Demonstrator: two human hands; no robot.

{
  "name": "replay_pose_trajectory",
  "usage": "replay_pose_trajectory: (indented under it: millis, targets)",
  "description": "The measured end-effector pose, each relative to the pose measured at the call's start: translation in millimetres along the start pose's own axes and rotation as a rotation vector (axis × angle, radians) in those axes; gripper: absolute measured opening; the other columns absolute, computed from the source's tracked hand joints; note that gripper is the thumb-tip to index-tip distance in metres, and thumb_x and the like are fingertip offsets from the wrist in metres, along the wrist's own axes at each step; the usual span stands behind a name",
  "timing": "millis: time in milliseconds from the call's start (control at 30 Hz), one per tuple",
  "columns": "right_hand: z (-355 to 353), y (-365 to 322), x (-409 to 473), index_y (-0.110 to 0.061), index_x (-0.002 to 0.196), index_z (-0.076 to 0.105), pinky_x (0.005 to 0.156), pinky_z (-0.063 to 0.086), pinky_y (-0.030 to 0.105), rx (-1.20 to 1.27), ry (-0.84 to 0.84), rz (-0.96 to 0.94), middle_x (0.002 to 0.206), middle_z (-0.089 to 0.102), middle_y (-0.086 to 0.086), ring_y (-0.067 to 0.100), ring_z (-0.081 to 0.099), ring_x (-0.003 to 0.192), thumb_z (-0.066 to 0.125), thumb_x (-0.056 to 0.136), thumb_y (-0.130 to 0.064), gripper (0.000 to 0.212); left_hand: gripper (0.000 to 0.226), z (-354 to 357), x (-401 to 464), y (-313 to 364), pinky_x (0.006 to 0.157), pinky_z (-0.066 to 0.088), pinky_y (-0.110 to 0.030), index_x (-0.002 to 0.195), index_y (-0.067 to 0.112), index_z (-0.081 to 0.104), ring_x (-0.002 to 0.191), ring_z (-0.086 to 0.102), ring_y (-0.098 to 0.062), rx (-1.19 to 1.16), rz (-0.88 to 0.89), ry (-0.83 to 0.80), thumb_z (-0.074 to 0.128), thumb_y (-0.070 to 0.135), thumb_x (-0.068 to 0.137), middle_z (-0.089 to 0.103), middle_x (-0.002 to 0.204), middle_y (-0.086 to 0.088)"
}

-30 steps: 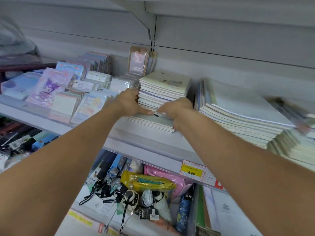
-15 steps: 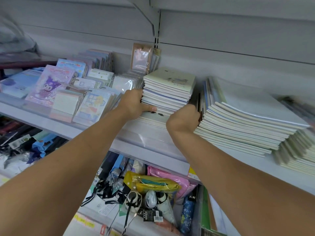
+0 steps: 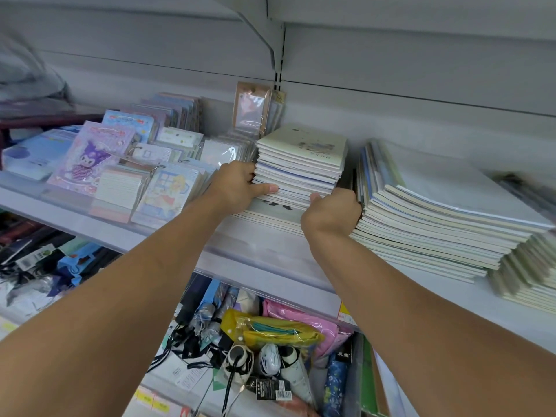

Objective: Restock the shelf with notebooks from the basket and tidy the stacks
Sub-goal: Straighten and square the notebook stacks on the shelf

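Note:
A tall stack of pale green notebooks (image 3: 301, 164) stands on the white shelf (image 3: 270, 254), resting on a few flatter notebooks (image 3: 270, 216). My left hand (image 3: 237, 188) grips the stack's left front corner, thumb along its front edge. My right hand (image 3: 331, 212) grips the stack's right front corner, its fingers tucked out of sight between this stack and a wider, slanting stack of notebooks (image 3: 445, 218) to the right. The basket is not in view.
Character notepads and ring-bound cards (image 3: 120, 173) crowd the shelf to the left. More notebooks (image 3: 529, 275) lie at the far right. Below the shelf, umbrellas (image 3: 270, 362) and pouches (image 3: 285, 329) fill a bin. A shelf bracket (image 3: 270, 34) hangs overhead.
Both hands have pushed the tall stack farther back on the shelf. My right hand slid from the front of the stack to its right corner, into the gap beside the wider stack.

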State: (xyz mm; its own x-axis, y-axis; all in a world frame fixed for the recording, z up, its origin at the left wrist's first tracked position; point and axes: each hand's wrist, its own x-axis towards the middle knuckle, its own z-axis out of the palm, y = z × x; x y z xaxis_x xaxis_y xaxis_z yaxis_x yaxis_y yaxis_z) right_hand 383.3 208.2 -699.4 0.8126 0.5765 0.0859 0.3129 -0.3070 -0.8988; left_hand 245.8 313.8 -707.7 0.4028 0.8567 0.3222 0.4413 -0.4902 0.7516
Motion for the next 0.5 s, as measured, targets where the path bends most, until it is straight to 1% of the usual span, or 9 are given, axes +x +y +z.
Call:
replay_pose_trajectory:
  millis: [67, 100, 167, 200, 233, 300, 367, 433, 500]
  targets:
    - [-0.5, 1.3, 0.7, -0.014, 0.062, 0.035, 0.062, 0.033, 0.027, -0.005, -0.001, 0.001, 0.064, 0.042, 0.000, 0.021, 0.052, 0.078, 0.064, 0.094, -0.017, 0.043, 0.036, 1.7, -0.3, 0.1, 0.092, 0.050, -0.024, 0.108, 0.021, 0.072, 0.095, 0.068, -0.007, -0.003, 0.000, 0.013, 0.081, 0.034, 0.076, 0.074, 0.103, 0.005]
    - [-1.5, 1.3, -0.4, -0.011, 0.064, 0.041, 0.062, 0.034, 0.026, -0.027, -0.014, -0.012, 0.069, 0.050, 0.003, 0.024, 0.056, 0.081, 0.065, 0.094, -0.018, 0.038, 0.035, 1.4, -1.0, 0.6, 0.088, 0.050, -0.019, 0.108, 0.020, 0.072, 0.093, 0.067, -0.005, -0.010, 0.003, 0.015, 0.081, 0.033, 0.076, 0.074, 0.103, 0.006]
    - [-4.3, 0.3, -4.6, -0.004, 0.083, 0.059, 0.065, 0.037, 0.026, -0.076, -0.032, -0.046, 0.091, 0.065, 0.012, 0.027, 0.064, 0.095, 0.069, 0.092, -0.021, 0.021, 0.036, -0.3, -2.6, 1.0, 0.082, 0.048, -0.010, 0.108, 0.019, 0.072, 0.090, 0.066, 0.003, -0.042, 0.010, -0.003, 0.082, 0.030, 0.075, 0.073, 0.102, 0.008]
    - [-5.9, -1.0, -6.5, -0.002, 0.090, 0.062, 0.065, 0.038, 0.026, -0.091, -0.032, -0.048, 0.101, 0.068, 0.013, 0.027, 0.065, 0.099, 0.071, 0.090, -0.021, 0.021, 0.038, -0.9, -2.8, 1.2, 0.082, 0.048, -0.009, 0.108, 0.019, 0.072, 0.090, 0.066, 0.004, -0.065, 0.016, -0.018, 0.083, 0.029, 0.074, 0.073, 0.103, 0.008]
    - [-6.7, -1.9, -7.6, -0.003, 0.088, 0.062, 0.065, 0.038, 0.025, -0.101, -0.033, -0.045, 0.106, 0.069, 0.014, 0.026, 0.065, 0.101, 0.072, 0.090, -0.021, 0.021, 0.039, -1.0, -2.6, 0.9, 0.085, 0.049, -0.012, 0.109, 0.019, 0.072, 0.091, 0.066, 0.003, -0.073, 0.015, -0.024, 0.084, 0.030, 0.073, 0.074, 0.104, 0.008]
    - [-5.8, -2.5, -6.0, -0.006, 0.074, 0.053, 0.065, 0.039, 0.024, -0.118, -0.029, -0.028, 0.108, 0.069, 0.014, 0.026, 0.066, 0.101, 0.071, 0.090, -0.019, 0.028, 0.040, 0.4, -2.6, 1.3, 0.090, 0.050, -0.019, 0.108, 0.020, 0.073, 0.093, 0.067, -0.002, -0.047, 0.007, 0.006, 0.084, 0.032, 0.073, 0.074, 0.104, 0.007]
    - [-5.6, -3.2, -6.8, -0.009, 0.068, 0.046, 0.064, 0.041, 0.025, -0.138, -0.027, -0.020, 0.107, 0.070, 0.013, 0.026, 0.067, 0.100, 0.074, 0.087, -0.020, 0.036, 0.037, 1.7, -3.3, 2.2, 0.086, 0.050, -0.016, 0.106, 0.018, 0.073, 0.090, 0.067, -0.002, -0.022, 0.014, 0.026, 0.083, 0.032, 0.073, 0.074, 0.101, 0.008]
    - [-3.7, -3.4, -6.2, -0.007, 0.079, 0.058, 0.066, 0.045, 0.027, -0.160, -0.037, -0.036, 0.107, 0.070, 0.012, 0.026, 0.067, 0.100, 0.078, 0.083, -0.021, 0.025, 0.038, 0.4, -6.4, 2.9, 0.081, 0.049, -0.012, 0.104, 0.019, 0.073, 0.088, 0.067, -0.001, -0.007, 0.036, -0.003, 0.086, 0.030, 0.071, 0.073, 0.099, 0.009]
    - [-1.7, -3.4, -3.0, -0.007, 0.090, 0.062, 0.068, 0.047, 0.027, -0.179, -0.029, -0.048, 0.109, 0.070, 0.011, 0.025, 0.067, 0.102, 0.076, 0.084, -0.017, 0.018, 0.043, -0.8, -8.0, 3.5, 0.085, 0.051, -0.016, 0.104, 0.020, 0.072, 0.089, 0.068, -0.002, -0.032, 0.046, -0.044, 0.090, 0.024, 0.065, 0.074, 0.100, 0.007]
